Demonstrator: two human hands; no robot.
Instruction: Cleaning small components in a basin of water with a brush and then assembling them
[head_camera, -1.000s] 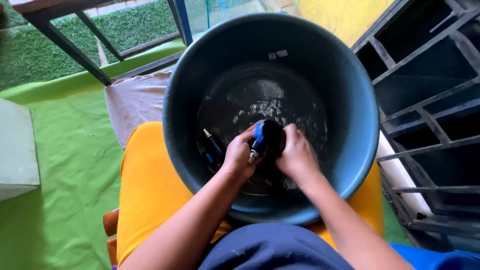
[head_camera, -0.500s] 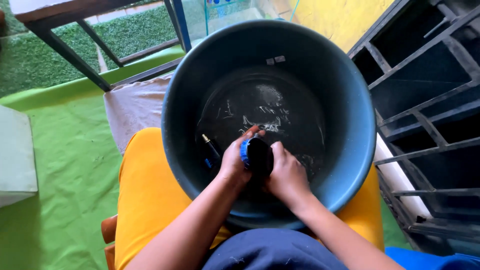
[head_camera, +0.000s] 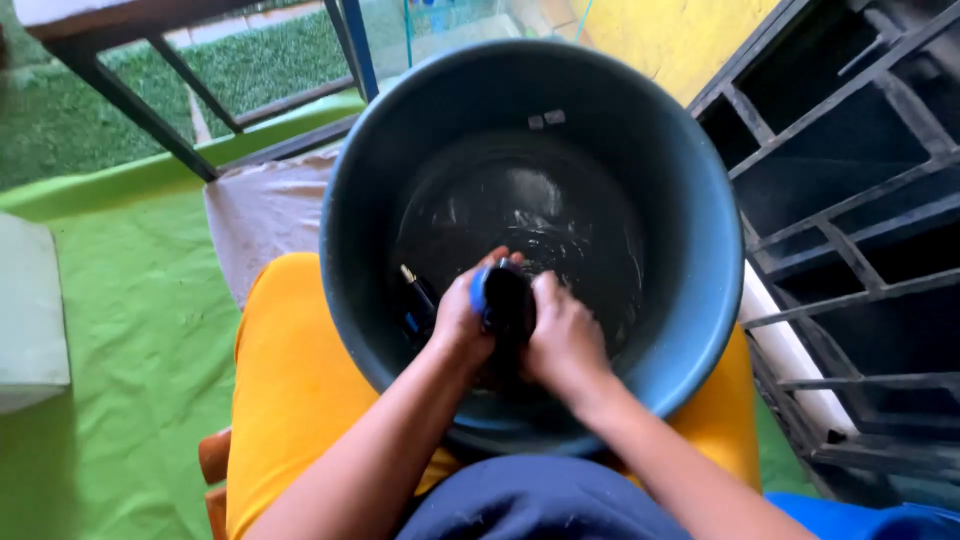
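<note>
Mat: a green mat (head_camera: 120, 330) covers the floor on our left, with a pale block (head_camera: 30, 310) at the far left edge
Seat: we see a yellow surface (head_camera: 290, 400) under the tub, and a grey cloth (head_camera: 265, 215) lying beyond it
Tub: a big dark blue tub (head_camera: 690, 300) sits in front of us, with shallow dark water at the bottom
Loose part: a small dark piece with a light tip (head_camera: 415, 295) lies against the inner wall, just left of our left hand
Left hand: our left hand (head_camera: 462, 318) is closed around the left side of the black and blue object, fingers curled over its top
Object: the black and blue object (head_camera: 505, 300) is held low inside the tub between both our hands; we cannot tell exactly what it is
Right hand: our right hand (head_camera: 562, 335) is wrapped around its right side, gripping it
Handling: we judge it small, stiff and light, likely wet and slippery, so a two-sided grip around the body suits it best
Rack: a dark metal rack (head_camera: 850, 250) stands on our right, with a white pipe (head_camera: 790, 355) beside the tub
</note>
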